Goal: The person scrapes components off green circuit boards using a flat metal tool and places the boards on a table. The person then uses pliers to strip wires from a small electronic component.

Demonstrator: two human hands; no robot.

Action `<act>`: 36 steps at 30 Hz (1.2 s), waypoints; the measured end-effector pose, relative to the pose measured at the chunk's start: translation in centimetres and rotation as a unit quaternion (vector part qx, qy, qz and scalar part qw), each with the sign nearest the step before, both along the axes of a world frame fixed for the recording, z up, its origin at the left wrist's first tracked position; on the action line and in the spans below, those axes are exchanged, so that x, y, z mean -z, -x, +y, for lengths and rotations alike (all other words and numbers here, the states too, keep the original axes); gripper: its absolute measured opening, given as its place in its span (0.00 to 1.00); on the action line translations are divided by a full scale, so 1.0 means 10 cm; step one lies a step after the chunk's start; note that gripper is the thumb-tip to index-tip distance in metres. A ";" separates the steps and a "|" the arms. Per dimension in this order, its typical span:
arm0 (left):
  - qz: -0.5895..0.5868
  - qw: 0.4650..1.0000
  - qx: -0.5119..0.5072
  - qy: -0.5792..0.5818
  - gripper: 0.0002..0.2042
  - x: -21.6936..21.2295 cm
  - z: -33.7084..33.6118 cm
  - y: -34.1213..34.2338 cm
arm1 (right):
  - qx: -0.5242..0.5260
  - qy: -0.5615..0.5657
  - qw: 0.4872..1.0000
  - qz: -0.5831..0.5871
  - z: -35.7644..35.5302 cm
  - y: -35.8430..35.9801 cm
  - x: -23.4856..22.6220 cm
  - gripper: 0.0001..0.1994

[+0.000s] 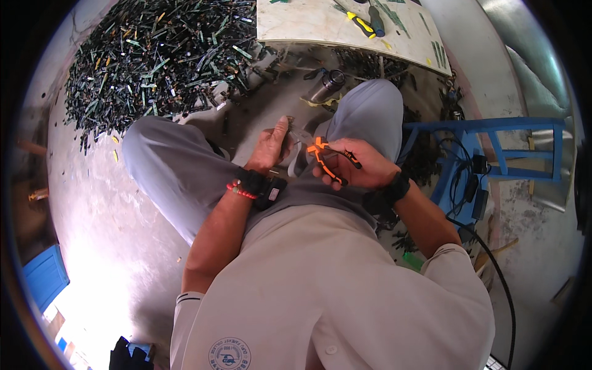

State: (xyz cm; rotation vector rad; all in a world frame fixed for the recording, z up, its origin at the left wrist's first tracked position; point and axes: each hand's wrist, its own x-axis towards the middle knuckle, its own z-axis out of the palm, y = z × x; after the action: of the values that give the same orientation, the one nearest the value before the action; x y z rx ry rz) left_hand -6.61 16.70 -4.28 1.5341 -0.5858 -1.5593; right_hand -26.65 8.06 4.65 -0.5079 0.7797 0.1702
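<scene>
**Hand-tool work on a small part, held above the lap**

The landmark for all positions is the orange-and-black pliers [327, 161]. The pliers are held in the right hand [361, 166], whose grip is closed around the handles; the handles themselves are seen spread a little apart. The tool head is directed toward the left hand [270, 150], which lies just to the left of the pliers. A small dark part [288, 132] is pinched in the left hand between thumb and fingers, the grip being closed on it. Whether the pliers' nose is touching the part cannot be told; the region is too small.

A black wrist device and a red bead bracelet [242, 190] are worn on the left forearm, below and left of the pliers. A black band [394, 188] is worn on the right wrist, just right of the pliers.

Far above and left of the pliers, a large heap of dark strips and scraps [160, 55] is spread on the floor. A metal cylinder [327, 85] lies above the pliers. A pale board [320, 24] further above carries a yellow-handled screwdriver [361, 24]. A blue frame [487, 154] with cables stands to the right.

Progress is judged as mid-run: one part is in hand, and the heap appears largely unworked
</scene>
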 end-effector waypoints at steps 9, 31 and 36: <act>-0.018 0.998 0.053 0.029 0.34 0.04 0.02 -0.01 | 0.025 -0.110 0.993 -0.016 0.03 0.13 0.16 0.18; 0.029 0.999 -0.032 -0.019 0.31 0.23 -0.01 -0.02 | -0.200 0.592 0.779 0.055 0.12 0.16 0.05 0.11; 0.009 1.000 -0.018 -0.003 0.28 0.19 -0.01 -0.01 | -0.194 0.717 0.659 0.118 0.23 0.13 0.16 0.12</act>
State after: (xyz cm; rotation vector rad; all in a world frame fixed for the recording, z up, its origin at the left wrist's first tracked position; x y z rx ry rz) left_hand -6.49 16.61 -6.16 1.5256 -0.5406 -1.5464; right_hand -27.92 10.33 3.05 -2.2344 0.9416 -0.0356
